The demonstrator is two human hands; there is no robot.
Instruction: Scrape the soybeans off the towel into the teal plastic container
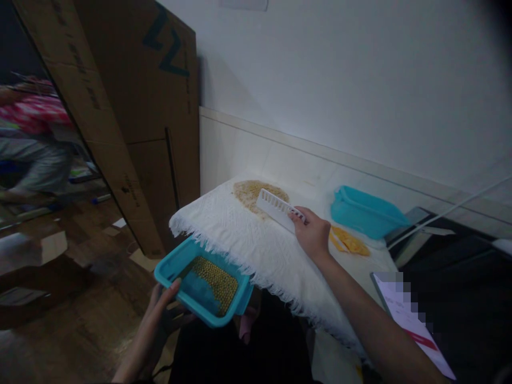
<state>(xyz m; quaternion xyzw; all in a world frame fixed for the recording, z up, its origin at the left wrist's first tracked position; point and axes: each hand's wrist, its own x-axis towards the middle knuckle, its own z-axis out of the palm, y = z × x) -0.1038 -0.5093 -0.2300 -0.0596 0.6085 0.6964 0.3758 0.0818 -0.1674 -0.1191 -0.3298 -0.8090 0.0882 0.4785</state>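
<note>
My left hand (160, 306) grips the near left rim of a blue plastic basin (196, 290), thumb over the edge. The basin hangs tilted just below the table's front edge, partly under the fringe of a white cloth (236, 240). Small round greenish-yellow beans (218, 280) lie along its far and right side. Closed around one end of a white slotted plastic strip (274, 207) is my right hand (314, 234). The strip's far end reaches a spread pile of small tan beans or grains (252, 189) on the cloth.
A second blue basin (366, 210) stands at the back right, with a crumpled yellow packet or cloth (352, 244) before it. A tall cardboard box (136, 101) rises on the left. Papers (408, 320) lie at right. Another person in a red-patterned top (36, 112) is far left.
</note>
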